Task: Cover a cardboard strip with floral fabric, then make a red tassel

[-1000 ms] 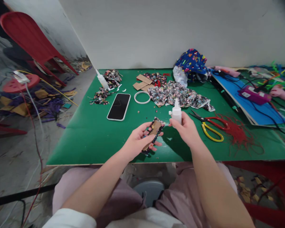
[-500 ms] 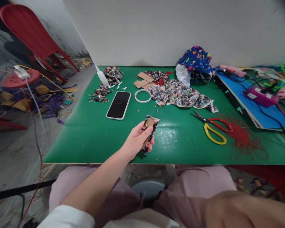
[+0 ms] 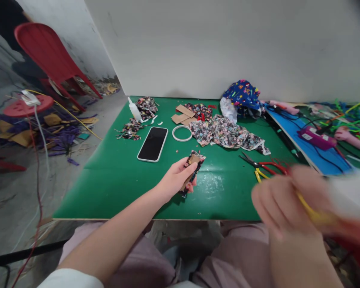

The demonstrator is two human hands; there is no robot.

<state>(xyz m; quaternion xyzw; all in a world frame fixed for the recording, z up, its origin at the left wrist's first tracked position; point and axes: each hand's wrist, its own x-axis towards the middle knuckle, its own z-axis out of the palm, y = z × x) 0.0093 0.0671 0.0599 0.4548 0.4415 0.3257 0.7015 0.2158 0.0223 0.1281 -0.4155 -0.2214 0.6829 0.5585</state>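
Note:
My left hand (image 3: pixel 175 180) is closed on a small cardboard piece wrapped in dark patterned fabric (image 3: pixel 195 161), held just above the green table (image 3: pixel 114 180) near its front edge. My right hand (image 3: pixel 285 204) is close to the camera at the lower right and smeared by motion. A white blur (image 3: pixel 348 192) lies just beyond its fingers, and I cannot tell whether the hand holds it. Red and yellow scissors (image 3: pixel 267 168) lie on the table behind that hand.
A phone (image 3: pixel 153 144), a white ring (image 3: pixel 182 133), cardboard bits (image 3: pixel 181 114), a small glue bottle (image 3: pixel 134 109) and patterned fabric (image 3: pixel 225 132) lie further back. A blue board (image 3: pixel 291 124) with cables and a purple device (image 3: pixel 316 138) sits at the right. A red chair (image 3: pixel 48 52) stands left.
My right hand, which held a white glue bottle beside the cardboard piece, dropped out of view and now is back at the lower right, blurred. My left hand has barely moved.

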